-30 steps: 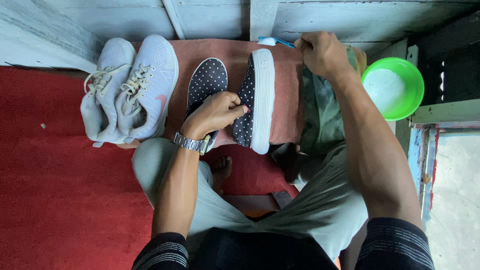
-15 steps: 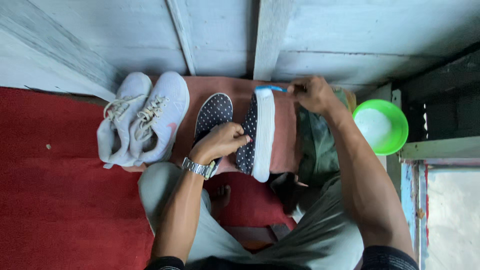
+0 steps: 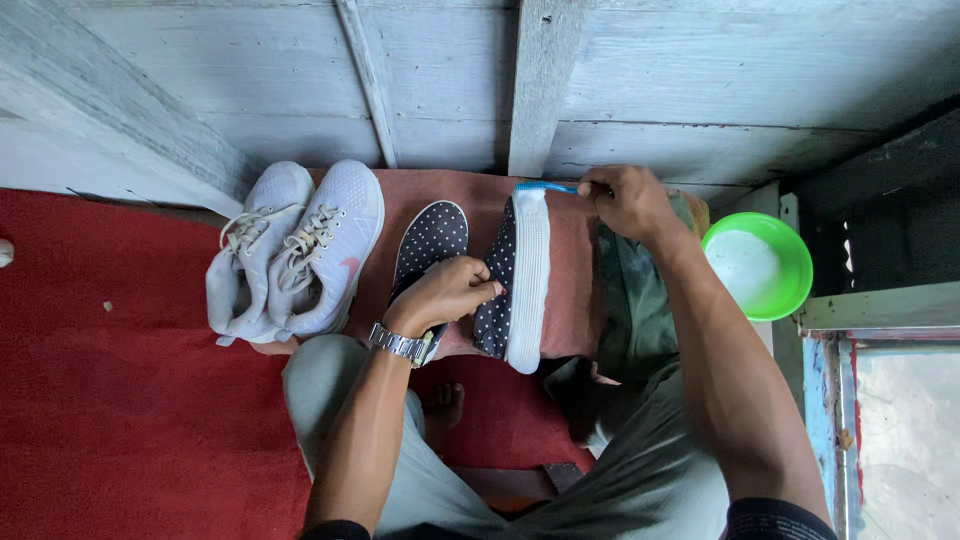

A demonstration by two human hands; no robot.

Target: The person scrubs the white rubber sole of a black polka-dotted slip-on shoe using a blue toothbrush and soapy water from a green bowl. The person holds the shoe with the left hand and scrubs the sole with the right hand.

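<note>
At the shoe's [image 3: 520,280] toe, the right hand [image 3: 625,200], grip clamped on a toothbrush [image 3: 545,187], has moved leftward.

Soft, even daylight fills the scene, brightest at the lower right edge (washed out there). Shadows are faint and short. Focus is sharp, with slight wide-angle bending at the edges.

The person is wearing a silver metal link wristwatch [image 3: 403,346] on the left wrist, dark ribbed sleeve cuffs [image 3: 775,520], pale grey-green trousers [image 3: 330,400], and going barefoot.
</note>
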